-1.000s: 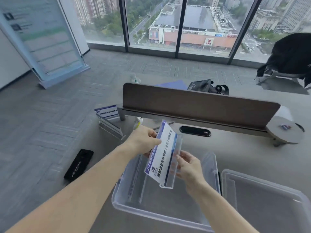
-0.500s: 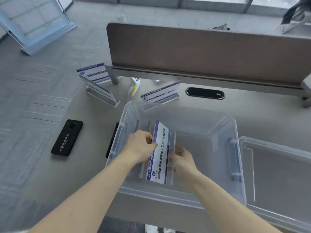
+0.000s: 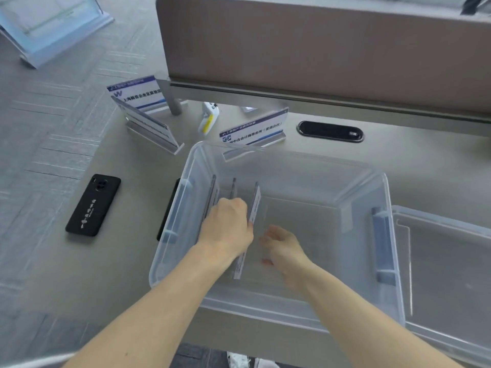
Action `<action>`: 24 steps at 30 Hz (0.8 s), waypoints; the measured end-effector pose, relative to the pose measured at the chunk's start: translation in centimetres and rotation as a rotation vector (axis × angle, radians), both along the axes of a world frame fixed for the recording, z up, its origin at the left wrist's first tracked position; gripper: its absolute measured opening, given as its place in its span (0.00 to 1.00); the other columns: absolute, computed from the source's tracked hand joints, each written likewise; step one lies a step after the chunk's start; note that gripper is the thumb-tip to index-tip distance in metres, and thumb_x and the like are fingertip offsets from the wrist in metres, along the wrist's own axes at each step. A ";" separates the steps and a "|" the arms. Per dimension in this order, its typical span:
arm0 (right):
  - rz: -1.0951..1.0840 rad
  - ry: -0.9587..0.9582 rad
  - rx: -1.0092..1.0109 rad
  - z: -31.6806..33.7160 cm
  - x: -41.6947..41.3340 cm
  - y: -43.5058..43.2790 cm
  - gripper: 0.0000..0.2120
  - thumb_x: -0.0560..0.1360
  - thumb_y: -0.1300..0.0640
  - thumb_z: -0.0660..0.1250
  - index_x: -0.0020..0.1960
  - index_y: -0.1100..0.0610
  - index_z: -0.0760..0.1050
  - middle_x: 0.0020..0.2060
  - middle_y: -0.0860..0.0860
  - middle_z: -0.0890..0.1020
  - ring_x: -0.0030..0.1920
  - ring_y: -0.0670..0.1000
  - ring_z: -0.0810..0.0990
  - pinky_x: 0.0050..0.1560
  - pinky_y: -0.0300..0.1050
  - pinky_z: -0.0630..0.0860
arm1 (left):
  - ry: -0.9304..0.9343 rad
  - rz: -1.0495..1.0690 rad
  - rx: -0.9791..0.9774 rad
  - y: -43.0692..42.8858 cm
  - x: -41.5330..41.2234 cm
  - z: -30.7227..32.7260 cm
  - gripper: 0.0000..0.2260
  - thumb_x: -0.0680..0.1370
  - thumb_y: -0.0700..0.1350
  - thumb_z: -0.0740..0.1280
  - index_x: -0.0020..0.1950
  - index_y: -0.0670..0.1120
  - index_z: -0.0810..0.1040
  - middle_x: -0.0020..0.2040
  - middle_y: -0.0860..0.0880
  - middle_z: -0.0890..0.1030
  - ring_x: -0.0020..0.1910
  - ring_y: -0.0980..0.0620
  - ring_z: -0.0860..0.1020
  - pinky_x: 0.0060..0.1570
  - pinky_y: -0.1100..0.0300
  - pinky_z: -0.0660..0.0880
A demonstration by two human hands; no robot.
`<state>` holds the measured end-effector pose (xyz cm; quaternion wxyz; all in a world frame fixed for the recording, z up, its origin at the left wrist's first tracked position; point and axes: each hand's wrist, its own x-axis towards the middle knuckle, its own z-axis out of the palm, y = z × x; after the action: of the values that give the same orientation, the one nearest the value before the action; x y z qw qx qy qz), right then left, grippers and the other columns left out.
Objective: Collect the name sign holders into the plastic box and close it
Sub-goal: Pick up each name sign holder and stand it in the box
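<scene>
Inside the clear, smooth-walled plastic box [image 3: 292, 166] at the desk's [image 3: 132, 261] near edge, the left hand [image 3: 225, 227] pinches a thin acrylic sign holder [image 3: 253, 205] standing on edge. The right hand [image 3: 283, 248], fingers loosely spread, holds nothing. Its fingertips blur.

This is an office. A grey counter [image 3: 265, 338] carries a brown privacy screen [image 3: 318, 49] along its far edge and an oval cable port [image 3: 330, 131] set into its surface. Printed company name signs [image 3: 253, 128] in clear holders stand on it. Grey carpet tiles [image 3: 39, 128] cover the floor at the left, where a leaning display board [image 3: 50, 25] stands at the far left.
</scene>
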<state>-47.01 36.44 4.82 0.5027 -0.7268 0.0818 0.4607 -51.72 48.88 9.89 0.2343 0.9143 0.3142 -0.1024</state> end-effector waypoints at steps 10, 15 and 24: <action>0.146 0.059 0.029 -0.8 -0.4 0.4 0.23 0.82 0.59 0.62 0.76 0.56 0.65 0.72 0.49 0.71 0.67 0.55 0.75 0.58 0.52 0.78 | 0.009 -0.005 0.055 -0.6 -0.1 -0.1 0.09 0.79 0.49 0.70 0.47 0.42 0.80 0.45 0.43 0.82 0.46 0.41 0.83 0.46 0.48 0.83; 0.187 0.059 0.045 -0.9 -0.4 0.1 0.33 0.82 0.61 0.61 0.83 0.56 0.50 0.81 0.49 0.60 0.78 0.52 0.64 0.62 0.47 0.76 | 0.008 -0.001 0.073 -0.7 -0.3 -0.5 0.10 0.80 0.50 0.69 0.47 0.43 0.80 0.45 0.44 0.82 0.46 0.42 0.83 0.45 0.49 0.82; 0.280 -0.062 0.002 0.8 -0.2 -0.4 0.30 0.81 0.58 0.64 0.80 0.53 0.57 0.76 0.48 0.66 0.75 0.51 0.67 0.69 0.44 0.66 | -0.044 -0.002 0.056 0.1 -0.5 1.1 0.20 0.80 0.62 0.64 0.45 0.46 0.79 0.42 0.47 0.81 0.44 0.44 0.81 0.45 0.50 0.81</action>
<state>-47.19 36.06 5.65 0.4363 -0.7446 -0.0365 0.5039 -52.24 48.98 11.02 0.2153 0.9229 0.3106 -0.0738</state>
